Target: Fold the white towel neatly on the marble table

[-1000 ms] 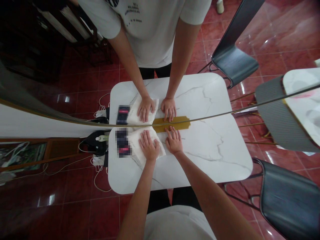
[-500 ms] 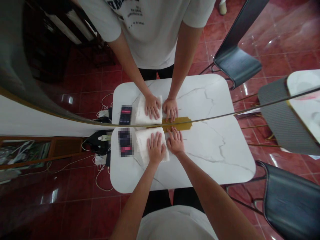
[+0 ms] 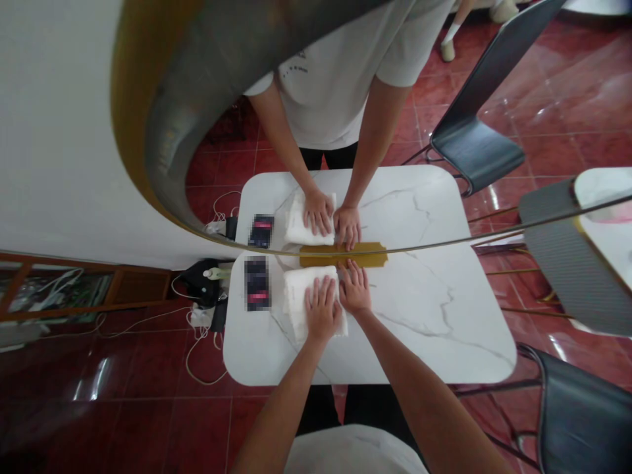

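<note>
My left hand (image 3: 322,307) lies flat, fingers together, on a folded white cloth (image 3: 299,291) on the white marble table (image 3: 419,322). My right hand (image 3: 354,287) rests open on the table just right of the cloth, fingertips at the gold base (image 3: 368,256) of a round mirror (image 3: 207,118) that stands on the table. The mirror shows my own reflection: arms, hands and cloth doubled above the gold base.
A blurred dark phone-like object (image 3: 257,283) lies left of the cloth. Cables and a power strip (image 3: 202,309) sit on the red tiled floor at left. Dark chairs stand at upper right (image 3: 474,151) and lower right (image 3: 582,415). A second white table (image 3: 607,217) is at right.
My left hand has slid right along the cloth until it sits beside my right hand. The view has tilted, so the mirror's frame now fills the upper left.
</note>
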A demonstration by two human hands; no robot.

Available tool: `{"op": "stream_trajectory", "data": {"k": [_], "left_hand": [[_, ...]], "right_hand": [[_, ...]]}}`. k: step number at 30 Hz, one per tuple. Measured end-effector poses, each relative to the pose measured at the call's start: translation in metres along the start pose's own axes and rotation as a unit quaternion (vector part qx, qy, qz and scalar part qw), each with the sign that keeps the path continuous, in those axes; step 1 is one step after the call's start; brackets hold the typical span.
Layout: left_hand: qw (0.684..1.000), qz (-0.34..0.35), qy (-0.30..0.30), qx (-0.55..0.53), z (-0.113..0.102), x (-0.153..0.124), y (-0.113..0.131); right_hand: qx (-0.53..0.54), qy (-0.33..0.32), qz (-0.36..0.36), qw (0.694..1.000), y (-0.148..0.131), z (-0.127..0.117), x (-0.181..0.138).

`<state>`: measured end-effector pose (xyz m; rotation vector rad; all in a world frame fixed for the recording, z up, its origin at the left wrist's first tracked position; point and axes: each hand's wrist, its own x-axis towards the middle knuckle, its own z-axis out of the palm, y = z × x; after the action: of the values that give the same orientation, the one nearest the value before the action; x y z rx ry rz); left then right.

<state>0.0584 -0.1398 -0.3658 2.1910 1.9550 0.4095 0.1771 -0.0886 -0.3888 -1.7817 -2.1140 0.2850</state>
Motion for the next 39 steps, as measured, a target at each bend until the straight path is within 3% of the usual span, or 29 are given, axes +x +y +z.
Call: {"op": "stream_trajectory", "data": {"k": [8, 16, 20, 24, 29, 33, 39], "left_hand": [[1.000, -0.014, 0.006, 0.012, -0.004, -0.017, 0.008], [1.000, 0.005, -0.019, 0.012, -0.013, -0.062, 0.015], [0.999, 0.035, -0.040, 0.006, -0.023, -0.080, 0.009], [0.998, 0.043, -0.036, 0.007, -0.034, -0.081, -0.012], [1.000, 0.023, -0.016, 0.009, -0.042, -0.064, -0.041], [0.999, -0.051, 0.010, -0.001, -0.037, -0.052, -0.054], [0.998, -0.037, 0.004, -0.043, -0.030, -0.053, -0.055]], "right_hand": [[-0.006, 0.009, -0.009, 1.000, 0.002, 0.001, -0.001], [-0.016, 0.023, -0.020, 0.999, 0.002, 0.002, -0.003], [0.049, 0.019, -0.026, 0.998, 0.010, -0.003, 0.000], [0.138, 0.022, -0.039, 0.989, 0.009, -0.018, -0.002], [0.130, 0.000, -0.065, 0.989, -0.034, -0.031, -0.048], [0.068, -0.079, -0.143, 0.984, -0.065, -0.024, -0.099], [-0.015, -0.095, -0.148, 0.984, -0.056, -0.018, -0.118]]}}
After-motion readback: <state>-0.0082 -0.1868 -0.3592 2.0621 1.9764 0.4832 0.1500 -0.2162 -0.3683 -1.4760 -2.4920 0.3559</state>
